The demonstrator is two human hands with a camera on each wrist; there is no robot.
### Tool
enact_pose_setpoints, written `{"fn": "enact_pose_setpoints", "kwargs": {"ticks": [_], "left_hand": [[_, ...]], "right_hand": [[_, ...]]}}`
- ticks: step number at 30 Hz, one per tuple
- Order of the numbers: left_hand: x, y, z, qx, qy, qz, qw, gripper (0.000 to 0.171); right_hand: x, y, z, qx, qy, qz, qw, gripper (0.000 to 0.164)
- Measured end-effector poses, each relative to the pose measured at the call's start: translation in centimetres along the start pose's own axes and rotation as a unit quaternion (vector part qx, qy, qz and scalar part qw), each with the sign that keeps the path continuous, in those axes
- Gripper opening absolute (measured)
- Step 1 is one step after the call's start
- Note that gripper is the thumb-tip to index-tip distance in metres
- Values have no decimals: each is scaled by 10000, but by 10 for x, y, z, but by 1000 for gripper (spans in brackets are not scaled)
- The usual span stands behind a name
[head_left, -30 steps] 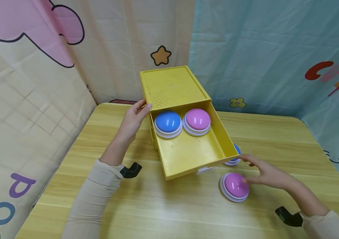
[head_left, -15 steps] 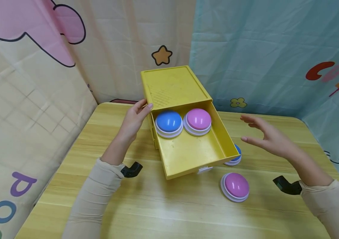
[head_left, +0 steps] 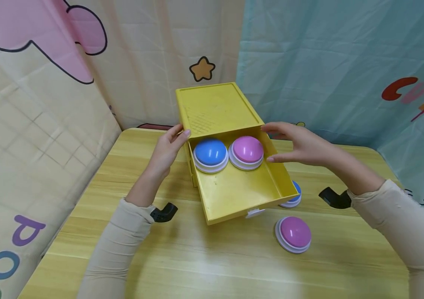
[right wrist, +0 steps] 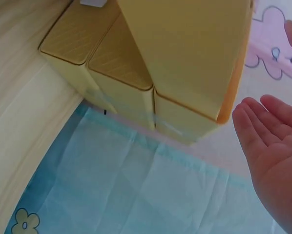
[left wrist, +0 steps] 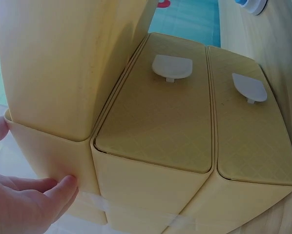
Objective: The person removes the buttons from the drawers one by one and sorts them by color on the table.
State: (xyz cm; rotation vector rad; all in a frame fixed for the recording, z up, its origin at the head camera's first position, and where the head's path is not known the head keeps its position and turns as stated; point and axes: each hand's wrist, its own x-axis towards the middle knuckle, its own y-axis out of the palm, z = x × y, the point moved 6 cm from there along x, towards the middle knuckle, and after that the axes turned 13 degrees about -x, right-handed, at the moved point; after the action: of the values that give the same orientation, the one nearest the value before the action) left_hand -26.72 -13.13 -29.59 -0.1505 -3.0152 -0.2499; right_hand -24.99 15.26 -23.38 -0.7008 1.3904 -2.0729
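Observation:
A yellow drawer cabinet stands on the table with its top drawer pulled out. Inside that drawer, at the back, a blue dome button and a pink dome button sit side by side on white bases. My left hand holds the cabinet's front left corner; the left wrist view has its fingertips against the side wall. Over the drawer's right wall hovers my right hand, its fingers and thumb apart with nothing between them. In the right wrist view this hand is beside the drawer.
Another pink button lies on the table right of the drawer. A second blue button is partly hidden behind the drawer's front corner. Two shut lower drawers show in the left wrist view. Printed curtains hang behind the table.
My right hand has left the loose pink button, risen, and moved left to the drawer's right wall. The left hand, cabinet and buttons have stayed in place.

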Motion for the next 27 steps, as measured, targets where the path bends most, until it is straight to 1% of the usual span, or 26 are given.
{"fn": "enact_pose_setpoints", "kwargs": {"ticks": [6, 12, 20, 27], "left_hand": [[-1, 0, -1, 20, 31, 29, 10000, 62], [-2, 0, -1, -3, 67, 81, 9999, 62], [-4, 1, -2, -13, 44, 51, 10000, 61], [-3, 1, -2, -68, 92, 80, 9999, 60]], "right_hand": [[24, 11, 10, -86, -254, 379, 9989, 72], [38, 21, 11, -518, -265, 583, 9966, 72], [48, 30, 16, -808, -248, 903, 9923, 71], [46, 30, 17, -1085, -266, 845, 9901, 65]]}}
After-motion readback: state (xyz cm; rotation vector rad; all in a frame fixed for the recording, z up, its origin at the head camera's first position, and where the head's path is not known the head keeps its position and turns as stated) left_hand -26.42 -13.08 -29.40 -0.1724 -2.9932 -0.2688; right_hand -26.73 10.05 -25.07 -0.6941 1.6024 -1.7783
